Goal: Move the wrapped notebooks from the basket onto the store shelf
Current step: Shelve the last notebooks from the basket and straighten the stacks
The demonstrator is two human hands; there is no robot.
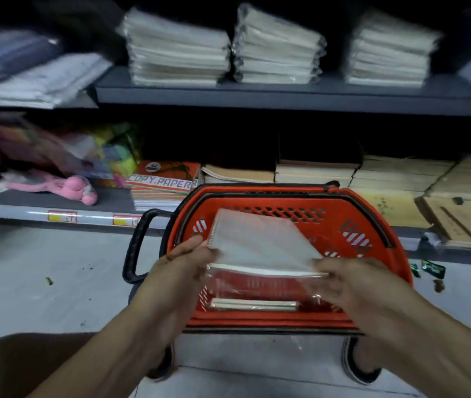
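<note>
While both hands, left hand [184, 261] and right hand [352, 278], pinch a wrapped notebook [260, 242] by its edges above the red basket [378, 225], slick plastic could slip free.

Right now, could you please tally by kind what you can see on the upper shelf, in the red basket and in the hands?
Stacks of plastic-wrapped white notebooks on the grey upper shelf: 3
Wrapped notebook held over the red plastic basket by left hand and right hand: 1
Wrapped notebook lying in the basket: 1
Total: 5
</note>
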